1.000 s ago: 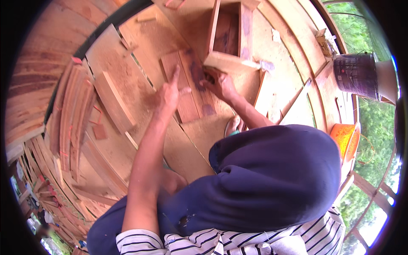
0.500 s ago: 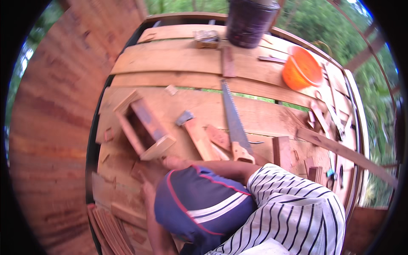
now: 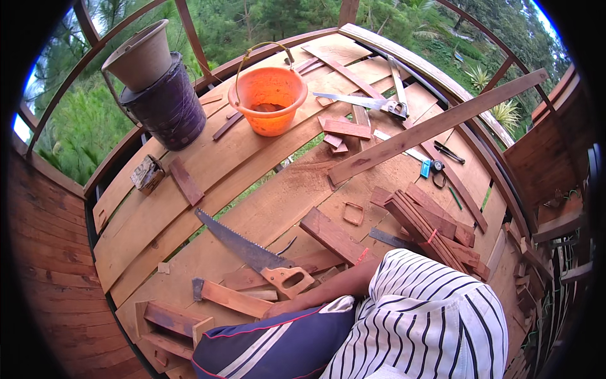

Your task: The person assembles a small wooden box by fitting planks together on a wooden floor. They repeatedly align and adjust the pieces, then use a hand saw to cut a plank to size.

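Note:
My right forearm crosses from the striped white sleeve toward the left. My right hand [image 3: 281,308] rests at the handle end of a hammer [image 3: 237,298] with a flat wooden handle and dark metal head. Its fingers look curled there, partly hidden behind navy cloth [image 3: 278,344] with red piping. That cloth also covers the place of my left hand, which does not show. Just beyond my right hand lies a handsaw [image 3: 249,249], wooden grip toward me. At the left, a small open wooden box frame [image 3: 173,321] is partly covered by the cloth.
An orange bucket [image 3: 268,95] and two stacked dark buckets [image 3: 161,104] stand at the far side. A long board [image 3: 435,126] slants across the right. Bundled wood strips [image 3: 426,230], a try square [image 3: 410,151] and a second saw [image 3: 360,101] lie about. Gaps part the bench planks.
The view has swung right, bringing more of the bench's right side in. My right hand has left the box frame for the hammer's handle end. My left hand has gone out of sight.

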`<state>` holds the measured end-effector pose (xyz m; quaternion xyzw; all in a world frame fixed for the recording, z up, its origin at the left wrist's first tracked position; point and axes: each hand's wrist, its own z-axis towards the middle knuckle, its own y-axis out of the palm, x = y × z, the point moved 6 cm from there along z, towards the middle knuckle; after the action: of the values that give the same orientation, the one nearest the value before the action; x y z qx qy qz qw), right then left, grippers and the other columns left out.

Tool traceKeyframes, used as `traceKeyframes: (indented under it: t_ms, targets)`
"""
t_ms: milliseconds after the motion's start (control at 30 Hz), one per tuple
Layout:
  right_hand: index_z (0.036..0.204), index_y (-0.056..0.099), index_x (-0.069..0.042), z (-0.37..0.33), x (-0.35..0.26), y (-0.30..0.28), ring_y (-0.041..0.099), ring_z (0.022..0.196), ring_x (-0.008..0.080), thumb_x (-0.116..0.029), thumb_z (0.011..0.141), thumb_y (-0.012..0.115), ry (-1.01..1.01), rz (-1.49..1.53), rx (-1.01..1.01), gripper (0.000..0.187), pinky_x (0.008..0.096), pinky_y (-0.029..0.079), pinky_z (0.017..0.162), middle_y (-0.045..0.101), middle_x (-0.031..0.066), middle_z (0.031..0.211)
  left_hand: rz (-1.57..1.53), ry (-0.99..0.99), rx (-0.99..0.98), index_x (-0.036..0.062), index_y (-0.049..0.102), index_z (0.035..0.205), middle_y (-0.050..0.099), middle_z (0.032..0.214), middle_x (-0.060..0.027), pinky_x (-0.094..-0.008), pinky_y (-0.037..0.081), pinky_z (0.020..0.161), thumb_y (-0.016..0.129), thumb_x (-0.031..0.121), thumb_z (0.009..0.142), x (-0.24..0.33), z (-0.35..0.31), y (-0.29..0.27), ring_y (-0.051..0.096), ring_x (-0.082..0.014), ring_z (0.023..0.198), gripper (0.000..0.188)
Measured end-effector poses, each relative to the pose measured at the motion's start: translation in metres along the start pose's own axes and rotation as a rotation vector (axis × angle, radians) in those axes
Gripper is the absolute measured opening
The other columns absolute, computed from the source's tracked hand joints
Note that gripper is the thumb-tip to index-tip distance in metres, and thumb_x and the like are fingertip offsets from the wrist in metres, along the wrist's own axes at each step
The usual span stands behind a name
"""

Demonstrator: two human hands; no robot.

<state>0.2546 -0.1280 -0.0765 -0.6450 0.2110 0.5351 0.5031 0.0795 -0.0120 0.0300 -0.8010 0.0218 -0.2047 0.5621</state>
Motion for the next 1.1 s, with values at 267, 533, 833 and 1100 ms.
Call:
traceKeyframes:
  t_ms: [267, 533, 833, 1100]
  targets:
    - [0.121, 0.063, 0.000, -0.011, 0.004, -0.013, 0.070, 0.100, 0.0383, -0.027, 0.092, 0.062, 0.056, 0.010, 0.088, 0.039, 0.0455, 0.056, 0.084, 0.070, 0.0214, 0.109, -0.058, 0.319, -0.241, 0.0117, 0.044, 0.144, 0.073, 0.102, -0.0192, -0.0497, 0.054, 0.077, 0.066, 0.046, 0.092, 0.064, -0.002, 0.004, 0.069, -0.0373, 0.089, 0.066]
    - [0.121, 0.064, 0.000, -0.014, -0.001, -0.018, 0.070, 0.099, 0.0378, -0.027, 0.092, 0.063, 0.081, 0.000, 0.153, 0.040, 0.0451, 0.056, 0.083, 0.071, 0.0213, 0.109, -0.046, 0.489, -0.410, 0.0103, 0.049, 0.138, 0.073, 0.100, -0.0183, -0.0487, 0.053, 0.076, 0.067, 0.043, 0.092, 0.107, -0.024, 0.017, 0.069, -0.0361, 0.086, 0.060]
    - [0.122, 0.064, 0.000, -0.003, -0.011, -0.030, 0.071, 0.097, 0.0373, -0.027, 0.092, 0.063, 0.036, 0.025, 0.168, 0.040, 0.0447, 0.056, 0.083, 0.071, 0.0213, 0.108, -0.010, 0.504, -0.481, 0.0087, 0.054, 0.132, 0.074, 0.097, -0.0172, -0.0476, 0.053, 0.074, 0.069, 0.038, 0.092, 0.104, -0.047, 0.003, 0.068, -0.0348, 0.082, 0.052]
    - [0.122, 0.064, 0.000, -0.032, -0.007, -0.037, 0.071, 0.096, 0.0369, -0.028, 0.092, 0.063, 0.068, -0.002, 0.148, 0.041, 0.0443, 0.056, 0.082, 0.071, 0.0213, 0.108, 0.007, 0.480, -0.507, 0.0073, 0.058, 0.127, 0.074, 0.095, -0.0163, -0.0466, 0.053, 0.072, 0.070, 0.035, 0.092, 0.098, -0.062, -0.013, 0.067, -0.0336, 0.079, 0.046]
